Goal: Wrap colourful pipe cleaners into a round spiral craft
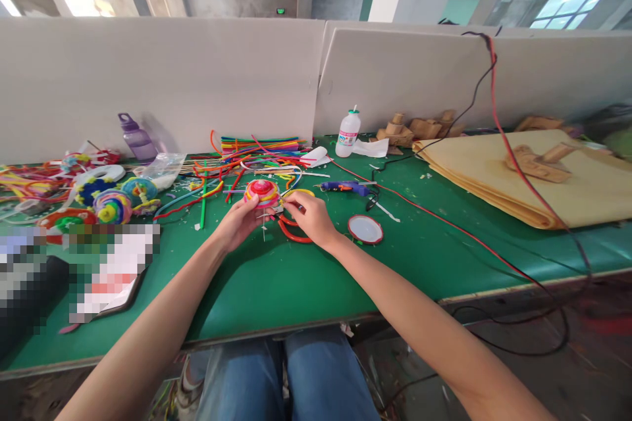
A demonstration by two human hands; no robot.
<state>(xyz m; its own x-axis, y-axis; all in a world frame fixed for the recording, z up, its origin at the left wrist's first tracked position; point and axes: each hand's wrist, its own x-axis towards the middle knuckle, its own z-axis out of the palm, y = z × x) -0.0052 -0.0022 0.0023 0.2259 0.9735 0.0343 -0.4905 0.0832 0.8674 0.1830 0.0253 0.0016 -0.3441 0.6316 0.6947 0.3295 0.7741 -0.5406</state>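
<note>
My left hand (241,222) grips a round coil of fuzzy pipe cleaners (263,192), red and pink in the middle with yellow and other colours around it. At the coil's right edge, my right hand (310,214) is closed in a pinch; whatever lies between its fingertips is too small to make out. Under the hands, orange-red pipe cleaners (295,237) curve over the green table. A blue glue gun (345,187) lies just right of my right hand, and a round white lid with a red rim (365,229) sits nearer to me.
Loose pipe cleaners (261,147) spread behind my hands. Finished-looking colourful coils (112,206) lie to the left, near a purple bottle (138,139). A white bottle (348,133) stands at the back. Folded yellowish sheets (494,184) fill the right side, crossed by a red cable (508,138).
</note>
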